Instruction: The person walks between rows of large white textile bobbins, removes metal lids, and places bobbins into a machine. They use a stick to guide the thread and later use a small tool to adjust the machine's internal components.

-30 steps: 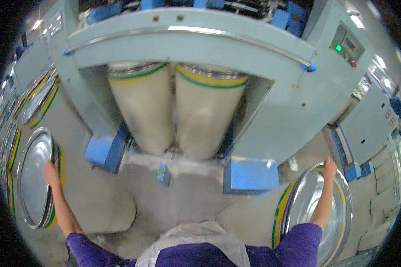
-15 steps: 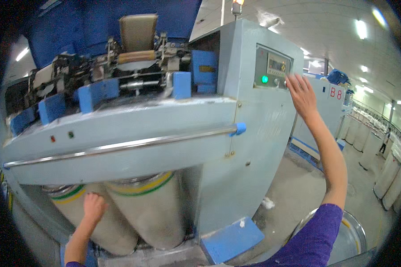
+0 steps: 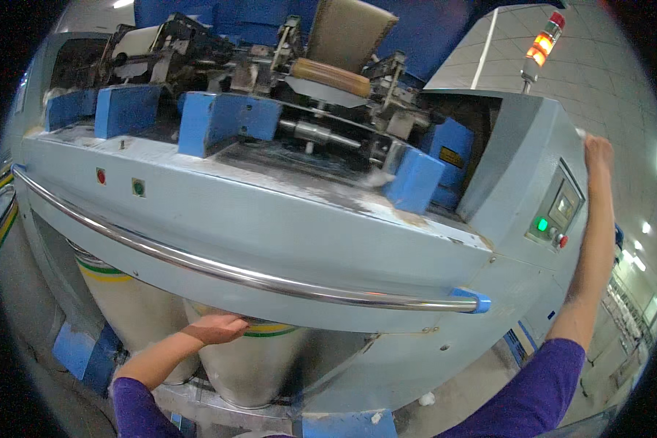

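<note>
The left hand (image 3: 215,328) has its fingers curled at the top of a pale can (image 3: 248,372), whose green and yellow bands show just right of the knuckles; whether it grasps the rim or merely touches it I cannot tell. That can stands directly below this hand, under the front of a pale blue machine (image 3: 292,226), with a second can (image 3: 135,306) to the hand's left. A chrome bar (image 3: 255,276) runs just above the hand. The right hand (image 3: 598,153) is raised at the machine's upper right edge, fingers bent; whether it grips anything I cannot tell. Below and left of it is a control panel (image 3: 558,203) with a lit green button (image 3: 542,224) and a red knob (image 3: 561,240). Up and left of the right hand, a signal lamp (image 3: 540,50) glows orange
</note>
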Demonstrator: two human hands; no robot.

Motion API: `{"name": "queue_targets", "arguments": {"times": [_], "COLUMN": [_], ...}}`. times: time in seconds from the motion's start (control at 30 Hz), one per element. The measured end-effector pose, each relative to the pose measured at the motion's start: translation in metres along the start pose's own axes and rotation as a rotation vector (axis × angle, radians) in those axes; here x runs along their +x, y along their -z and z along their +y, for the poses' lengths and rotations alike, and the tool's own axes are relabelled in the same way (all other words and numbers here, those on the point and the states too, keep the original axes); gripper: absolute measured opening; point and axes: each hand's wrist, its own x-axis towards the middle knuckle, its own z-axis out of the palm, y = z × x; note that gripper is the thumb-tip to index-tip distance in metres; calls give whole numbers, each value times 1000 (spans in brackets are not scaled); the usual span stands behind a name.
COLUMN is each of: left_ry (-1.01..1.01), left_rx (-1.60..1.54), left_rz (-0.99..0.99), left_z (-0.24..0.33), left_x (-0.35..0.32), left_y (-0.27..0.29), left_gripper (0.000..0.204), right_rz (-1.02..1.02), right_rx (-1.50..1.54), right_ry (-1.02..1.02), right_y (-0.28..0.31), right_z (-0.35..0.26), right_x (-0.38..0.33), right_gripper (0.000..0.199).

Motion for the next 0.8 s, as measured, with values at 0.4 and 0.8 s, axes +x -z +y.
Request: {"name": "queue_targets", "arguments": {"times": [0.4,0.8], "left_ry": [-109,368], "left_rx": [151,0], "left_rz": [64,-255], "left_z": [1,16], "left_x": [13,42], "left_y": [-2,15], "left_gripper": [21,47], "right_rz": [-116,46], "right_rx": [-6,144], "right_ry": [-368,268], "right_y": [81,240], "right_z": [222,126], "right_x": [-262,-315], "right_gripper": [35,49]}}
